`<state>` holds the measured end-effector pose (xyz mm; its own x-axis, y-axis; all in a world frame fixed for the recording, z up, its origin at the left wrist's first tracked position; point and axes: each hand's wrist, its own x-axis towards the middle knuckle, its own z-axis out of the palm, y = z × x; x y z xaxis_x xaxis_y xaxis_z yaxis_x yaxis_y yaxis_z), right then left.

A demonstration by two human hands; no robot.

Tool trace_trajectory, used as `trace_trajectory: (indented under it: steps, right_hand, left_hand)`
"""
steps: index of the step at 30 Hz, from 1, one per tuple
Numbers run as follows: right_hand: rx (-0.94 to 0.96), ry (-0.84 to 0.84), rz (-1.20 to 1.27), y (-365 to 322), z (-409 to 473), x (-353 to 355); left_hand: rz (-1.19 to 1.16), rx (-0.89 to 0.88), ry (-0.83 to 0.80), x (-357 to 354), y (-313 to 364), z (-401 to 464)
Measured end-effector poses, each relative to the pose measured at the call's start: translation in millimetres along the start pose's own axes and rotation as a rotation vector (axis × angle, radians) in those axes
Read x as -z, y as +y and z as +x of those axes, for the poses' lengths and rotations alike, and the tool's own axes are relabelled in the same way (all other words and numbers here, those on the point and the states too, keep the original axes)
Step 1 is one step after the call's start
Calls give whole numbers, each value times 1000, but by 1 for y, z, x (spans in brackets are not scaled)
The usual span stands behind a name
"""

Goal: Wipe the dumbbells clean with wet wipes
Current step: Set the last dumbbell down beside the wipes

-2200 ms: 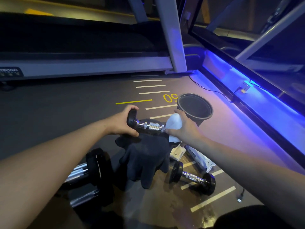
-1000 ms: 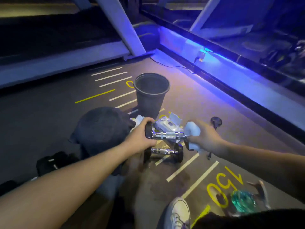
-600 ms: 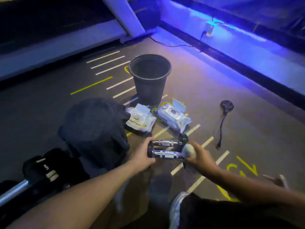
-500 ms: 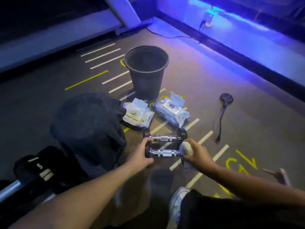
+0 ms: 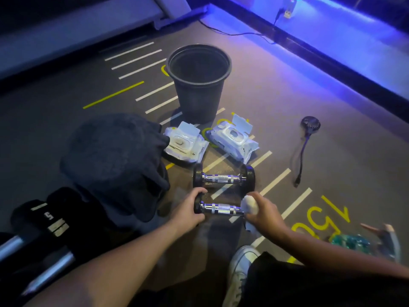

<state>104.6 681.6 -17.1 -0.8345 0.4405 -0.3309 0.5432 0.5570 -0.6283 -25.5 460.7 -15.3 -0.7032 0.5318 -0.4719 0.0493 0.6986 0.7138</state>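
Gym floor [image 5: 332,129]: hands wiping dumbbell [image 5: 221,208].

- bucket [image 5: 198,85] is the anchor, standing on the floor [image 5: 332,151]
- two wipe packs right in front of the bucket: one [image 5: 184,144] front-left, the other [image 5: 233,138] front-right
- nearer than the packs, a dumbbell [image 5: 223,178] lies crosswise
- second dumbbell [image 5: 218,208] just in front of that one
- cloth heap [image 5: 115,160] front-left of the bucket
- little fan [image 5: 309,125] off to the bucket's right
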Motion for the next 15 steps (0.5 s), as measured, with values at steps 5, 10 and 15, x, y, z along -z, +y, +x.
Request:
trace_trajectory:
  steps: [5, 10, 15]
  right_hand:
    - [21, -57, -57, 6, 13, 6]
    - [33, -76, -108, 3, 18, 19]
    - [64, -56, -143, -12, 20, 27]
  left_hand:
    - [-2, -17, 19, -3, -6, 3]
    - [-4, 29, 3, 23, -6, 16]
    - [32, -20, -59, 30, -6, 16]
